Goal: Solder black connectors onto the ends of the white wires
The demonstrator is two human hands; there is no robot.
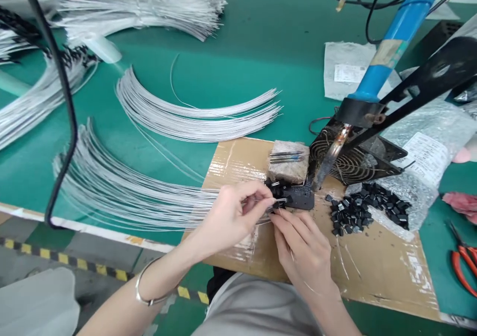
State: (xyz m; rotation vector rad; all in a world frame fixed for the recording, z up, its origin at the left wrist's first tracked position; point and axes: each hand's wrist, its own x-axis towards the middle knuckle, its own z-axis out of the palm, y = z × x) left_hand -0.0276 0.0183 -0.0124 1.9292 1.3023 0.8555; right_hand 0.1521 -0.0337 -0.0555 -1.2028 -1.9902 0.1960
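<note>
My left hand (pixel 244 209) pinches the end of a thin white wire (pixel 280 200) between thumb and finger, over a small black block (pixel 298 197). Close against it, my right hand (pixel 303 241) has its fingers drawn together; a very thin strand (pixel 291 254), which looks like solder wire, runs through them and over the back of the hand. What the right fingertips touch is partly hidden. Beneath my left hand lies a bundle of grey-white wires (pixel 149 197). The tip of a blue-handled soldering iron (pixel 331 152) points down just behind the black block.
A pad with metal pins (pixel 288 162) and a black fan (pixel 346 162) stand behind. Small black pieces (pixel 354 209) lie on the cardboard (pixel 395 266). Another wire bundle (pixel 201 120) lies further back. Red-handled cutters (pixel 464 256) are at the right; a black cable (pixel 61 87) hangs at left.
</note>
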